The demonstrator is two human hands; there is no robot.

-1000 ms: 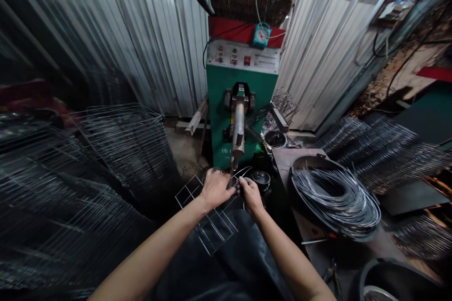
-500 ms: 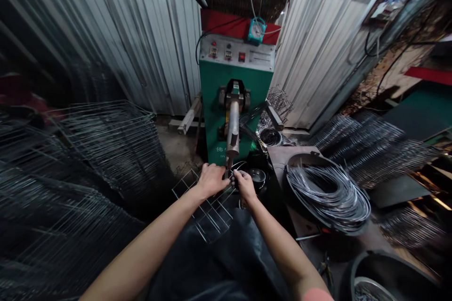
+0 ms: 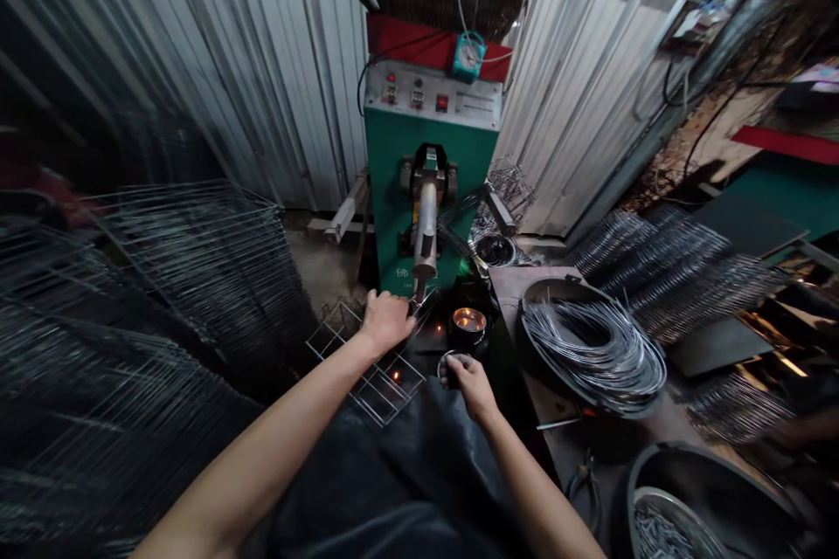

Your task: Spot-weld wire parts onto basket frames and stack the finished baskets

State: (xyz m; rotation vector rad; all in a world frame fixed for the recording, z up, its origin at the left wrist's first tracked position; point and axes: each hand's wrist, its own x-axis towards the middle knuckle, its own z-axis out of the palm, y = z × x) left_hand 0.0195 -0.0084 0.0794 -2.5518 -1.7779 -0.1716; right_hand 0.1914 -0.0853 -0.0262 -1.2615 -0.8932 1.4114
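My left hand (image 3: 386, 320) is closed on a wire grid (image 3: 384, 397) just under the tip of a metal electrode arm (image 3: 426, 236) on a green machine (image 3: 386, 148). A thin wire loop stands beside that tip. Lower and to the right, my right hand (image 3: 467, 376) is closed at a small round container (image 3: 447, 367); its fingertips are dark, and what they pinch is too small to make out. Behind it a small dark bowl (image 3: 468, 323) glows orange inside. Orange sparks show near the grid.
Stacked wire racks (image 3: 210, 271) fill the left. On the right, a side table (image 3: 508, 284) bears a basin of curved wires (image 3: 609, 349), pliers (image 3: 583, 480) and a tub (image 3: 708, 463) holding small metal pieces. Wire coils lie farther right.
My right hand has moved from the electrode tip down and back to the small container. The grid has shifted slightly up and left with my left hand. Sparks and an orange glow have appeared.
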